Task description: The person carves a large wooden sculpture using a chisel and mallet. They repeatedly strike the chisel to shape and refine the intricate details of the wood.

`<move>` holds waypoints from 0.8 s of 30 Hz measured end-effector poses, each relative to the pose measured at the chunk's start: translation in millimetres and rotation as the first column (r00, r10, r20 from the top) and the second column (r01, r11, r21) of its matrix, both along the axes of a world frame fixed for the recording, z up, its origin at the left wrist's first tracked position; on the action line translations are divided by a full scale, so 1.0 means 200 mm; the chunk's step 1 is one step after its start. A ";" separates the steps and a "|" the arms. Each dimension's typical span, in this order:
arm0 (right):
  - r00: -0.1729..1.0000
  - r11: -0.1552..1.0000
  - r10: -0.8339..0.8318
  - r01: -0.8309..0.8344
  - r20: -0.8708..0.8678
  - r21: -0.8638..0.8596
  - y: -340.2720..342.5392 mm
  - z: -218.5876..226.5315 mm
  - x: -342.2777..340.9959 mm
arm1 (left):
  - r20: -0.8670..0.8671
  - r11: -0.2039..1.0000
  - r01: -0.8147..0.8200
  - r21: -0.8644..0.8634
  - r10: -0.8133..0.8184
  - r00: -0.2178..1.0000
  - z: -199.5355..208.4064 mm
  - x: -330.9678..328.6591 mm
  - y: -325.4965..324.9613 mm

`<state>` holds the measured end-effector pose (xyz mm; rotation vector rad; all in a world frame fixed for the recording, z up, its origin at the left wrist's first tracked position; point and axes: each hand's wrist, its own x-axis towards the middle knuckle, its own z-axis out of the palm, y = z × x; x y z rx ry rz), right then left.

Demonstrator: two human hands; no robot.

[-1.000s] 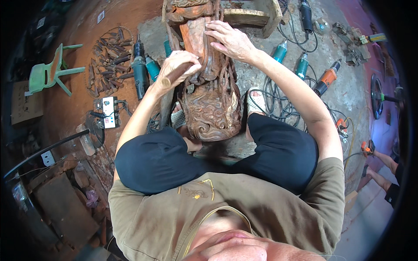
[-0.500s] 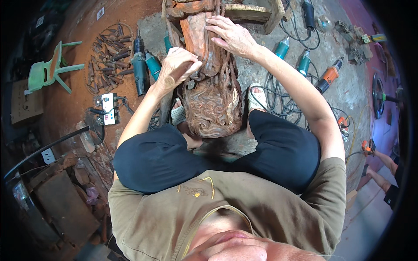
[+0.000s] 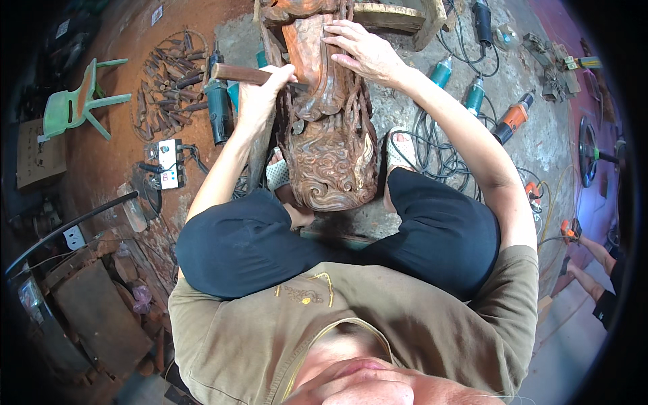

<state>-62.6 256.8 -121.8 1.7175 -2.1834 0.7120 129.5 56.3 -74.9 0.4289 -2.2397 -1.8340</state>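
Observation:
A dark reddish-brown wood carving [image 3: 331, 158] with swirling relief stands between my feet and runs up toward the top of the view. My left hand [image 3: 263, 94] is closed around a carving chisel [image 3: 241, 73]. Its wooden handle points out to the left, and its thin dark blade reaches the smoother upper part of the carving. Flat on that same part, at its right side, lies my right hand [image 3: 368, 55], fingers stretched out and holding nothing.
Left of the carving lie a heap of wooden-handled chisels [image 3: 172, 91], teal power tools [image 3: 218, 111] and a white control box [image 3: 170, 164]. A green plastic chair [image 3: 77, 101] stands farther left. Cables [image 3: 432, 152] and an orange power tool [image 3: 514, 118] lie right. Another person's hand [image 3: 574, 233] shows far right.
My left hand has turned and dipped slightly inward; the chisel's handle, not visible before, now sticks out to the left. My right hand stays on the carving.

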 end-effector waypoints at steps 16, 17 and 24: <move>0.533 0.960 0.271 -0.214 0.801 -0.182 -0.17 0.33 0.17 | 0.015 0.990 0.027 0.140 -0.029 0.999 0.02 -0.05 0.03; 0.452 0.959 0.264 -0.220 0.852 -0.181 -0.17 0.35 0.20 | -0.007 0.987 0.041 0.152 -0.041 0.999 0.01 -0.05 0.05; 0.631 0.956 0.286 -0.240 0.721 -0.169 -0.27 0.38 0.25 | 0.072 0.985 0.162 -0.051 -0.158 0.985 -0.09 -0.02 -0.06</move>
